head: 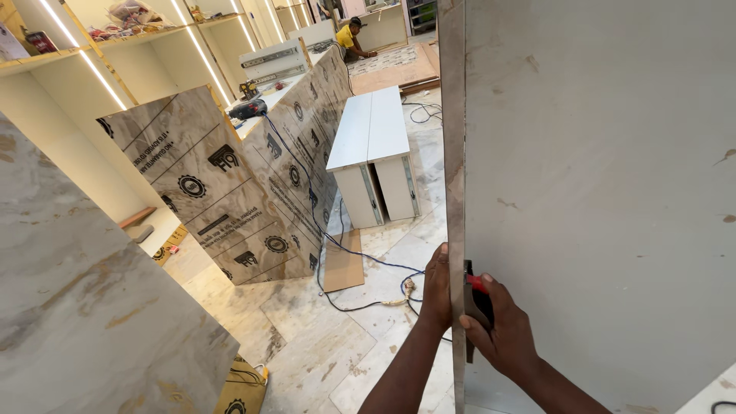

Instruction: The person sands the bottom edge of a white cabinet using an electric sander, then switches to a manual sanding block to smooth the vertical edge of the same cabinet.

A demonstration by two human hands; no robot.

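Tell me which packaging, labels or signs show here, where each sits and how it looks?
Protective wrap: covers the long counter at left; marble-patterned sheet with black round emblems and print.
Cardboard sheet: flat on the floor by the counter's foot; plain brown rectangle.
Cardboard box: bottom edge, left of centre; yellow-brown with black marks.
No screens visible.

At about five o'clock, the right hand (502, 330) grips a dark tool with a red part (477, 303) against the edge of a tall upright grey board (598, 192), while the left hand (437, 287) presses the same edge from the other side. Toward twelve o'clock a white cabinet (372, 126) lies on the tiled floor (322, 345), with a blue cable (337, 245) trailing past a cardboard piece (343, 264). At eleven o'clock stand printed wrapped panels (222, 207), and far off a person in yellow (349, 38) crouches.
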